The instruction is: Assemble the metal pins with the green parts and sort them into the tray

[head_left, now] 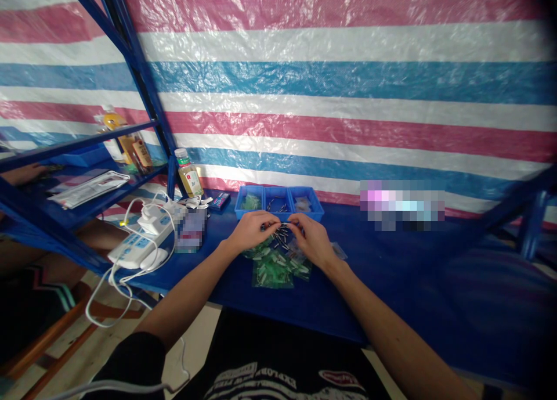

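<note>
In the head view, my left hand (250, 231) and my right hand (312, 240) meet over the blue table, fingertips pinched. Between them runs a small slim piece (285, 223), light and dark in colour; its exact kind is too small to make out. Below my fingers lies a loose pile of thin black-and-white sticks (282, 238). Nearer my body are several green translucent packets (273, 270). Clear packets (339, 251) lie by my right wrist. Just beyond my hands stands a blue three-part tray (278, 216), holding green packets, dark sticks and pale clear packets.
On the left are a white power strip (126, 252) with tangled cables, a drink bottle (190, 173), and a small dark box (219, 201). A blue metal frame (143, 86) rises there; another person's hand (26, 173) shows beyond it. Striped sheeting (304, 115) hangs behind the table.
</note>
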A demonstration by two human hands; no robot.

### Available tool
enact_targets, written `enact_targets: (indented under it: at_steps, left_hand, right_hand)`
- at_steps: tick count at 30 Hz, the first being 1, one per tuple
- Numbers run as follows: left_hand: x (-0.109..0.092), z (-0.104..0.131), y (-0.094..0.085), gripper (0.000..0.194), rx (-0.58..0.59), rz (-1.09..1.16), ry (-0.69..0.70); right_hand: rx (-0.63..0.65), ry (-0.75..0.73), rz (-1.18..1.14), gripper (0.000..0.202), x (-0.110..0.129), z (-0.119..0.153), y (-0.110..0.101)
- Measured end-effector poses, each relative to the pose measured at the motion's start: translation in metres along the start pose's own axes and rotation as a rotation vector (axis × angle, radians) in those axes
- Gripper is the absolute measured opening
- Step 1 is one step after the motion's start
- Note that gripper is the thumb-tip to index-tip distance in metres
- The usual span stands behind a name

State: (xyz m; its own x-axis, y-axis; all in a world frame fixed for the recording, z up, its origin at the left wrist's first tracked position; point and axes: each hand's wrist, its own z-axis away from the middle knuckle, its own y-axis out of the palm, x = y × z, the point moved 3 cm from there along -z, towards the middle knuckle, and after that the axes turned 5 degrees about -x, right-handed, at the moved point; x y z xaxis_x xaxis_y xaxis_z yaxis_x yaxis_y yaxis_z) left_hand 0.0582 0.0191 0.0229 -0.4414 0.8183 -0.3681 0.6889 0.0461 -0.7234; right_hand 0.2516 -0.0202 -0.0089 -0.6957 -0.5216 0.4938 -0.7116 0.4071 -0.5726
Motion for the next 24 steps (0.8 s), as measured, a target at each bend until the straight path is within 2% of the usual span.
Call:
enact_targets:
  at_steps: [9,17,24]
  left_hand:
    - [0.0001,0.0004,0.0012,0.023,-0.012,0.005,0.002]
    - [-0.0003,-0.0001,0.0002,0.023,-0.010,0.002,0.004]
    - [0.0007,0.0003,0.0000,0.024,-0.011,-0.003,-0.002]
  right_hand:
    - [0.014,-0.005,0.021,0.020,-0.0010,-0.0003,0.0005]
    - [0.019,-0.002,0.001,0.012,-0.0038,0.0016,0.0030]
    - [0.007,-0.005,0.007,0.016,-0.0029,0.0001,0.0015]
